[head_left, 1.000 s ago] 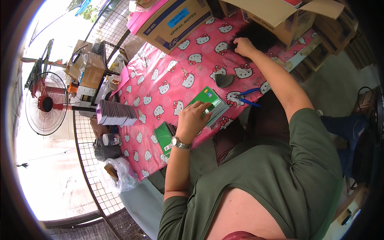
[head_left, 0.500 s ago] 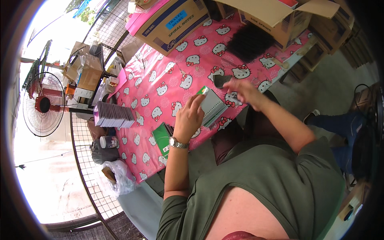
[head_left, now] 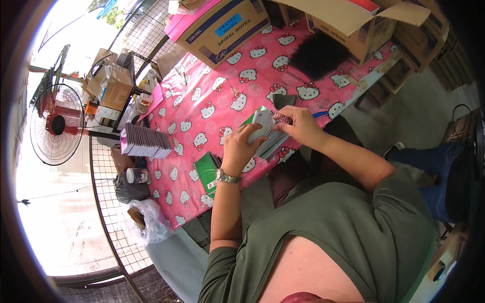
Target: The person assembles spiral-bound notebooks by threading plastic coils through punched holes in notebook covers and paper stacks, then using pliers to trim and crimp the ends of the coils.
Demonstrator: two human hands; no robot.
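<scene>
A small stack of punched notebook pages [head_left: 262,122] with a green cover edge lies at the table's near side. My left hand [head_left: 241,147], wearing a wristwatch, holds the pages, with its fingers on top and the thumb at the near edge. At the punched right edge, my right hand [head_left: 301,127] pinches a dark spiral coil [head_left: 283,118]; how far it runs through the holes is too small to tell. A dark grey pad [head_left: 284,101] lies just beyond the right fingers. Left of the pages rests a green spiral notebook [head_left: 205,173].
A pile of black coils [head_left: 318,55] lies far right, before an open carton [head_left: 348,38]. Another carton [head_left: 227,33] stands at the back. Stacked notebooks [head_left: 145,141] line the left edge. A blue pen-like object [head_left: 320,114] is beside my right wrist. A fan [head_left: 57,124] stands left.
My right hand has come from over the grey pad down to the pages' punched edge, with a coil now showing in its fingers. My left hand has tightened around the pages, which now look tilted.
</scene>
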